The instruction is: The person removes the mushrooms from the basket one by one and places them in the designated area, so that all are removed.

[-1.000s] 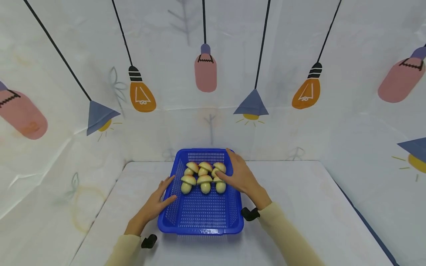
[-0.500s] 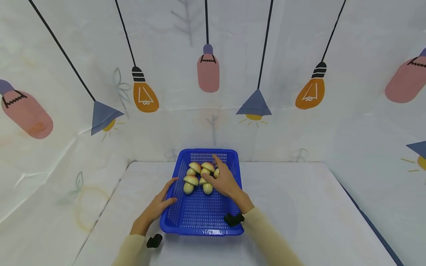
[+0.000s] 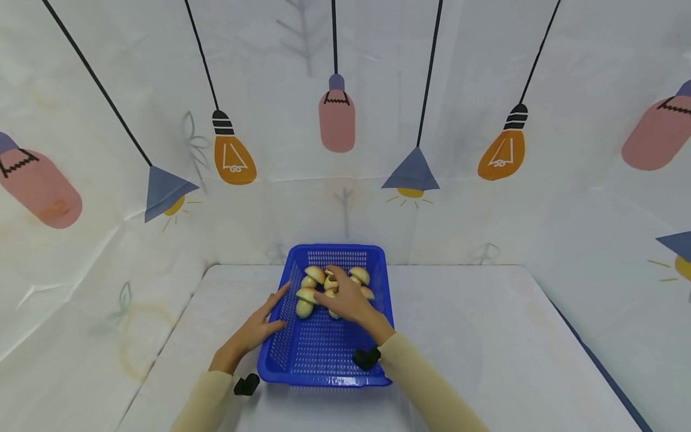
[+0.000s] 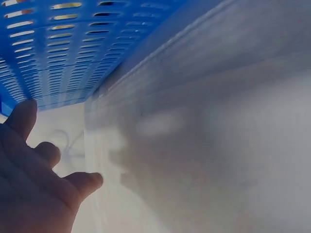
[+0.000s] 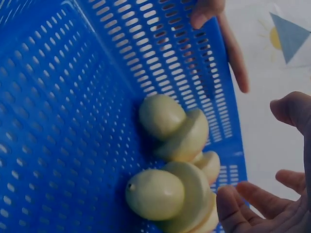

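Note:
A blue perforated plastic basket (image 3: 318,363) stands on the white table with several toy mushrooms in its far half, pale with red-tinged caps. My left hand (image 3: 251,333) is at the basket's left side, fingers spread along the rim; the left wrist view shows this hand (image 4: 39,184) outside the slotted wall. Above the middle mushrooms reaches my right hand (image 3: 351,300), thumb and fingers apart and partly hiding them. The front left mushroom (image 3: 304,303) and back right mushroom (image 3: 358,276) stay visible. In the right wrist view, fingertips (image 5: 226,196) lie near a mushroom (image 5: 155,194); contact cannot be told.
The white table (image 3: 459,342) extends to both sides of the basket. Behind it rises a white wall sheet (image 3: 442,228) printed with hanging lamps. A black wrist camera (image 3: 367,358) sits under the right wrist, over the basket's near right part.
My right hand has moved left, from the right-hand mushrooms to the middle ones, uncovering those on the right. My left hand has stayed at the left rim.

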